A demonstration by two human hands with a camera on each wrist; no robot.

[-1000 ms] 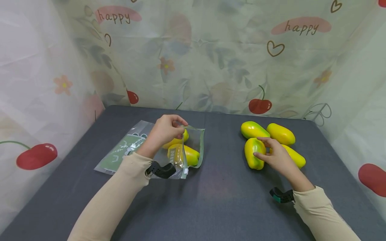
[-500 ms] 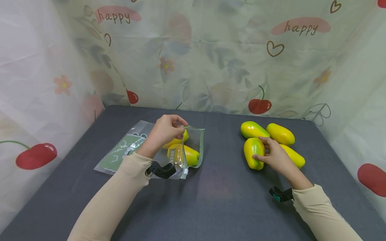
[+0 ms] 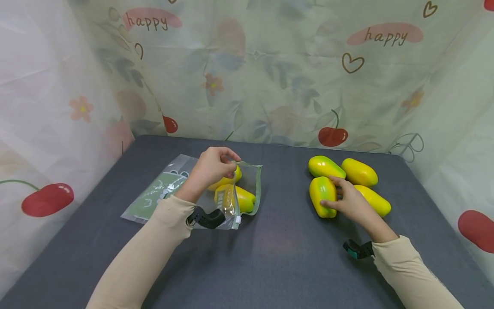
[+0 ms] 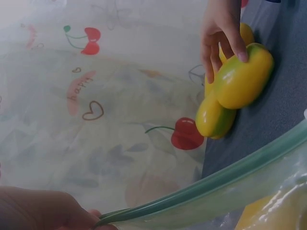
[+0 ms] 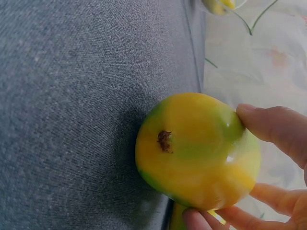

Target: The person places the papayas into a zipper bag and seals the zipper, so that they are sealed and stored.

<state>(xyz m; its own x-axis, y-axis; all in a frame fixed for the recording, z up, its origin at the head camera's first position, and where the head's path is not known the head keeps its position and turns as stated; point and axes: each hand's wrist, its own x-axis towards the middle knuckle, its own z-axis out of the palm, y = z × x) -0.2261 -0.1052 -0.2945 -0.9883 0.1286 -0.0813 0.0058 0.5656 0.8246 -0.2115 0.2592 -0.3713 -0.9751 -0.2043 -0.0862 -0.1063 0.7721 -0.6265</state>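
Observation:
In the head view, my left hand (image 3: 213, 168) pinches the upper edge of a clear zip bag (image 3: 252, 176) with a green rim, whose mouth stands apart on the right. Two yellow papayas (image 3: 244, 199) lie inside it, partly hidden by the hand and the printed film. On the right, my right hand (image 3: 349, 199) grips a yellow-green papaya (image 3: 321, 195) between thumb and fingers. The right wrist view shows the brown stem end of this papaya (image 5: 192, 153), with thumb and fingers on its sides. From the left wrist, the bag's green rim (image 4: 216, 179) runs from the pinching fingers.
Three more papayas lie close around my right hand: a greenish one (image 3: 326, 166) behind, a yellow one (image 3: 359, 171) at the back right, and another (image 3: 373, 201) partly behind the hand. A dark grey table (image 3: 270, 266) carries everything, with a patterned curtain (image 3: 262, 86) along its back.
My right hand has closed more around the front papaya, which has shifted slightly left and turned a little. The left hand and the bag have stayed in place.

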